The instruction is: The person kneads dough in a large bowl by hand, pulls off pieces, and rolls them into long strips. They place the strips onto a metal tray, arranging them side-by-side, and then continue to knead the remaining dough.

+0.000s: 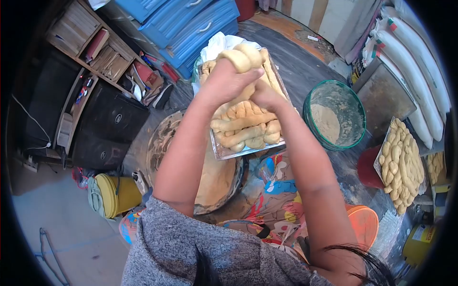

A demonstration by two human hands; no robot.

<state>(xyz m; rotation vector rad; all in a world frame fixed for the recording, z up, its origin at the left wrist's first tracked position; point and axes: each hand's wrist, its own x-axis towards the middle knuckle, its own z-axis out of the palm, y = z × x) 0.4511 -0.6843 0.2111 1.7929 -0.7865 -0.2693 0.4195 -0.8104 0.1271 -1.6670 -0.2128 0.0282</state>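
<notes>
My left hand (223, 83) is closed around a thick pale piece of dough (244, 58), which bulges in folds above the fist. Close beside it, my right hand (268, 94) is closed on the lower part of the same dough; its fingertips are partly hidden. Beneath both hands lies a metal tray (224, 153) packed with rolled and twisted dough pieces (241, 125). At the tray's far end is a white plastic bag (220, 44). A wide round basin (215, 183) with a floury inside stands under the tray's near left side, partly covered by my left arm.
To the right stands a green-rimmed tub (354, 138) with flour inside. Farther right, a tray of braided dough (402, 164) rests on a red bucket (368, 168). Blue drawers (183, 33), a yellow bucket (110, 193), an orange bucket (365, 223) and stacked white sacks (410, 66) surround me.
</notes>
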